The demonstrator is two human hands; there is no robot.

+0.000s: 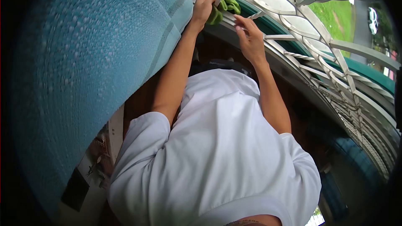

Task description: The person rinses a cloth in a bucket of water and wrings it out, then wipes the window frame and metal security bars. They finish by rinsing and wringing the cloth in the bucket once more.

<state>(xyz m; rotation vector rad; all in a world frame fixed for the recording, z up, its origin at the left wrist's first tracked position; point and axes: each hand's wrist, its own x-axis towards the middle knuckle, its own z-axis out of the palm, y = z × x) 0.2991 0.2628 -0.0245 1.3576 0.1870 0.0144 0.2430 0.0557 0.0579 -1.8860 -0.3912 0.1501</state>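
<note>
Left hand (204, 10): reaching forward, against green cloth (230, 4), grip unclear | Right hand (252, 42): half-open, empty, near cloth

Daylight from upper right; lawn (326, 16) bright, lower right murky. Fisheye edges stretch blue fabric (104, 58); corners black.

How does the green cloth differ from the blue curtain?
The green cloth is bunched up, while the blue curtain is spread wide. The cloth takes up little of the view; the curtain fills much of its left side. Both look like fabric.
</note>
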